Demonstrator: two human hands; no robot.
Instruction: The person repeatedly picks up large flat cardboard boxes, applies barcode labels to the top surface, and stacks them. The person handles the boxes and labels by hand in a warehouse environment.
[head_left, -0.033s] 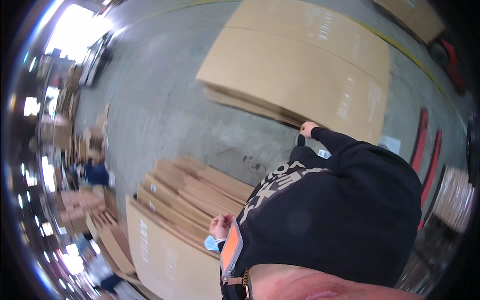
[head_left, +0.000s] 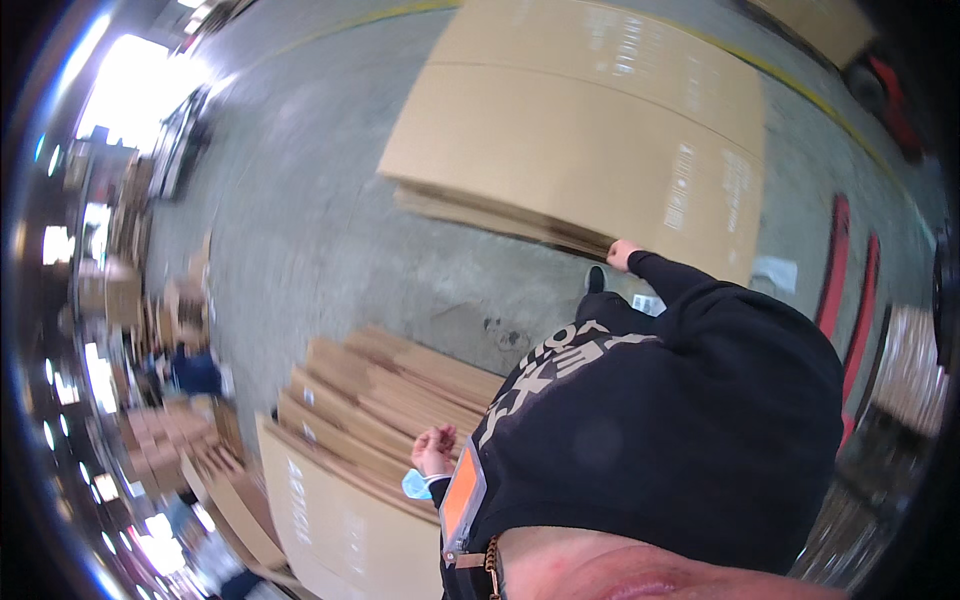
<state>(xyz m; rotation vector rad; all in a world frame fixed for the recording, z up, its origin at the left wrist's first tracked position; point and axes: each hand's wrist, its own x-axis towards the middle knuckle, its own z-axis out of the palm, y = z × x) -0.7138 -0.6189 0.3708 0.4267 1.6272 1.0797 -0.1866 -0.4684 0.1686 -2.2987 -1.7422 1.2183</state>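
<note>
My right hand (head_left: 622, 254) is closed at the near edge of a large flat stack of brown cardboard (head_left: 560, 130); its fingertips are partly hidden against the edge. To the left and lower down, my left hand (head_left: 434, 448) hangs in front of a second cardboard stack (head_left: 385, 375). Its fingers are loosely curled, with nothing visible in them. A light blue face mask (head_left: 416, 485) dangles at the left wrist. Standing on edge beside that stack is a pale cardboard panel (head_left: 340, 520). One dark shoe (head_left: 596, 279) shows below my right hand.
Red forks (head_left: 836, 265) lie on the floor to the right, near a wrapped pallet load (head_left: 908, 370). A white sheet (head_left: 776, 273) lies beside the big stack. Another person (head_left: 195, 370) is far left among cardboard boxes (head_left: 165, 435). A yellow line (head_left: 810, 95) crosses the grey floor.
The view has turned slightly, so the big stack appears a little farther left and the lower stack a little lower. Both hands keep nearly the same place and pose.
</note>
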